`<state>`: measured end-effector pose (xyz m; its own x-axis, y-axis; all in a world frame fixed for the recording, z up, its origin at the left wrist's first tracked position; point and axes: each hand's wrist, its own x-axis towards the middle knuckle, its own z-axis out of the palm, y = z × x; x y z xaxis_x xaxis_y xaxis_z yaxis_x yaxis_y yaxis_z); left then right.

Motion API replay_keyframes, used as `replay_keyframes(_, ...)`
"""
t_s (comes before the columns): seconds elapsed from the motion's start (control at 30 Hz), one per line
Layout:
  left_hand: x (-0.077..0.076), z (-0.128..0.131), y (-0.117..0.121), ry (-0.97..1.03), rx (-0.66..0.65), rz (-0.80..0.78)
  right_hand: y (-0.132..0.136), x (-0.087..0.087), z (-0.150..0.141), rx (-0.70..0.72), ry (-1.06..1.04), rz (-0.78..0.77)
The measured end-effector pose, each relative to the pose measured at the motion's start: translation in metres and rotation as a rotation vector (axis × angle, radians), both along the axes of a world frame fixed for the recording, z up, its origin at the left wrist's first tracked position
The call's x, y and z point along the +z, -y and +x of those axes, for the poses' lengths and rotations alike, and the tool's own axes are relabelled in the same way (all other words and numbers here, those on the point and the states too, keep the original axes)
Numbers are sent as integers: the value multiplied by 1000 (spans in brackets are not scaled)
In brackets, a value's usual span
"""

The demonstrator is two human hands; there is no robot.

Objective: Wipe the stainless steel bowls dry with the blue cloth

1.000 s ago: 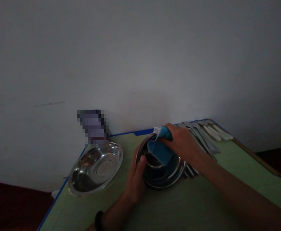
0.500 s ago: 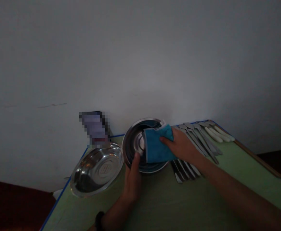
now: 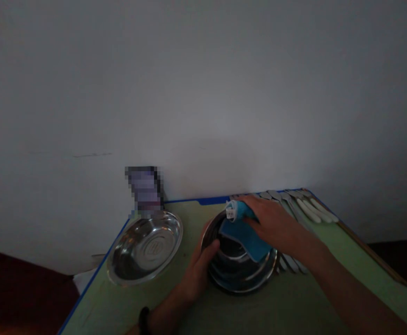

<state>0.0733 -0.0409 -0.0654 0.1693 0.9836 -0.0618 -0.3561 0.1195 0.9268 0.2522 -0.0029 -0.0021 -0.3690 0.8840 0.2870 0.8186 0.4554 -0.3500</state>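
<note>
A shiny steel bowl is tilted in front of me, with its inside facing up toward me. My left hand grips its left rim, thumb over the inner side and fingers behind. In my right hand is a blue cloth with a white label, pinched at the bowl's far right rim. Part of the cloth hangs down inside the bowl. To the left, a second steel bowl rests on the green table, apart from my hands.
Several spoons and white-handled utensils lie at the table's back right. More flatware shows partly behind the held bowl. A blurred-out phone-like object leans on the wall behind the table.
The held bowl has come nearer and to the right. My right hand has shifted to its far rim, and the cloth, flat across the bowl before, is now bunched over the edge.
</note>
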Motion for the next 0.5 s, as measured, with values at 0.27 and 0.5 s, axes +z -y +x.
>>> replay_keyframes(0.27,46,-4,-17,-318,243,326,-10,31,-24,-326,-181,332)
replay_keyframes(0.5,120,-17,-41,-472,-42,359,-18,44,-26,-337,-428,176)
